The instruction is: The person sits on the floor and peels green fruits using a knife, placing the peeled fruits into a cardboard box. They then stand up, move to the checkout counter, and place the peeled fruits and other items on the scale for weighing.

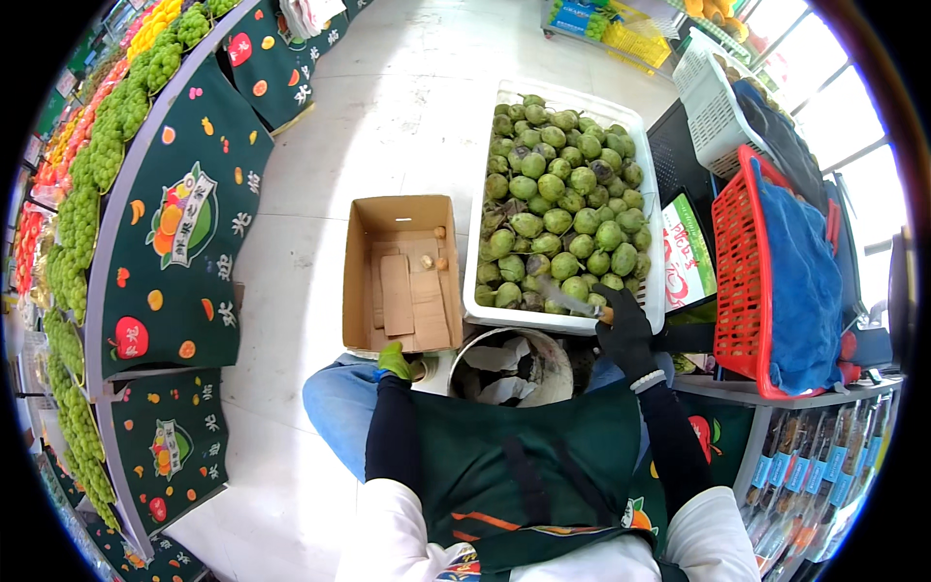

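Item: green fruit (557, 213), heaped in a white crate (482, 242) on the floor ahead.
Right hand (626, 330), black-gloved, closed around a knife (572, 299), blade over the crate's near rim.
Left hand (393, 361), green-gloved, curled over one small fruit at the knee, beside a cardboard box (402, 274) and bucket (511, 367).
Risks, judged: blade could nick heaped fruit or slip toward the lap; trimmings may miss the bucket.
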Action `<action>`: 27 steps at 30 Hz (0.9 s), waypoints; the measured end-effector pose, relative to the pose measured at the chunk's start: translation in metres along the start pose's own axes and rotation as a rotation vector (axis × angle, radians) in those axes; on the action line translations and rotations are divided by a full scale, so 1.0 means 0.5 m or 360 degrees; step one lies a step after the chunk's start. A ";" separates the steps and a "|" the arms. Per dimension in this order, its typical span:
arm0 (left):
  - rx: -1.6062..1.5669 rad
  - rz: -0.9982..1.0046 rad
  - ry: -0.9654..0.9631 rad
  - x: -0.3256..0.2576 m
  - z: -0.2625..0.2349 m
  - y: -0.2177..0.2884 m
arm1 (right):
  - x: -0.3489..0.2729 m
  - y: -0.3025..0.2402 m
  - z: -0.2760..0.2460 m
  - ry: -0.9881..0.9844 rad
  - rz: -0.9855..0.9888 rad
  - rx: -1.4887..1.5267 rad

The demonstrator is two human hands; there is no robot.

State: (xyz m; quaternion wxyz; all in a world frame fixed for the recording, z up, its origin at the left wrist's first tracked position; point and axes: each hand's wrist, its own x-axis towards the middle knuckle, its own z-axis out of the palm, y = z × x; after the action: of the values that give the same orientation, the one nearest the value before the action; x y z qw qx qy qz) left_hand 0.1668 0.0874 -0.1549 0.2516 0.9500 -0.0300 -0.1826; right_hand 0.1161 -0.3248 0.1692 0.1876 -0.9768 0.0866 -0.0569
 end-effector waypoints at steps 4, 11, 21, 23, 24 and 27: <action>0.0022 0.0059 0.0078 0.031 0.006 0.016 | 0.012 0.050 0.029 0.0219 0.0197 0.0248; 0.0074 0.0334 0.0112 0.085 0.093 -0.069 | 0.082 -0.020 0.052 -0.0229 0.0341 0.0084; -0.2521 -0.1537 -0.0153 0.098 0.116 0.033 | 0.073 -0.028 0.082 -0.0291 0.0028 -0.0122; -0.2409 -0.1442 -0.0254 0.092 0.090 0.063 | 0.072 -0.031 0.074 -0.0301 0.0048 -0.0118; -0.2339 -0.1391 -0.0309 0.082 0.075 0.080 | 0.065 -0.028 0.067 -0.0294 0.0063 -0.0067; -0.2223 -0.1346 -0.0387 0.058 0.022 0.150 | 0.053 -0.019 0.054 -0.0143 0.0087 0.0139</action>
State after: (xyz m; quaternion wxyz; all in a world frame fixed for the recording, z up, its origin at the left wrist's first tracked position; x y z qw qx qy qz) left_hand 0.1924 0.0126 -0.1366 0.6893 0.4796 0.4234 -0.3401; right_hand 0.1471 -0.3116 0.1497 0.2354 -0.9665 0.1021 -0.0117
